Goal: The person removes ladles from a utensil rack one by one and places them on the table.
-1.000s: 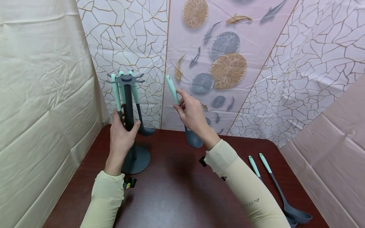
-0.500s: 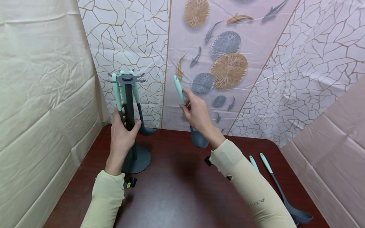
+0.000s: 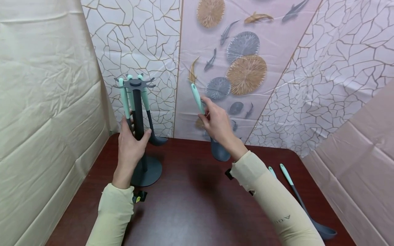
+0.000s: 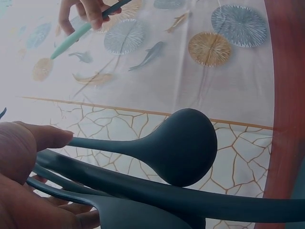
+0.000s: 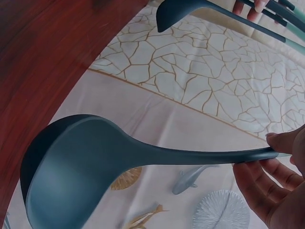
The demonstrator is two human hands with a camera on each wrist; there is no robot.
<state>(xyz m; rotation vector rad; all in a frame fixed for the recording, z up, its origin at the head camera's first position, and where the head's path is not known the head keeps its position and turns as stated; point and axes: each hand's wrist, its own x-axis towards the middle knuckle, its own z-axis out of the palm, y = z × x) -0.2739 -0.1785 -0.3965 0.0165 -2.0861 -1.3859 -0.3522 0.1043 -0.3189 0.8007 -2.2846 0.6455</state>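
L hand (image 3: pixel 130 147) wrapped round utensil stand (image 3: pixel 139 109), left of frame ctr; R hand (image 3: pixel 217 123), mid-frame, pinches a ladle (image 3: pixel 198 98), bowl end down. Another utensil (image 3: pixel 324 230) on table (image 3: pixel 191 205), btm right.

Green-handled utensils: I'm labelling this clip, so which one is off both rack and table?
The ladle in the right hand: held in midair, while the others hang on the rack or lie on the table.

Dark lettering (image 3: pixel 282 219) on the right sleeve (image 3: pixel 271 191), a capital A readable, remaining letters unclear
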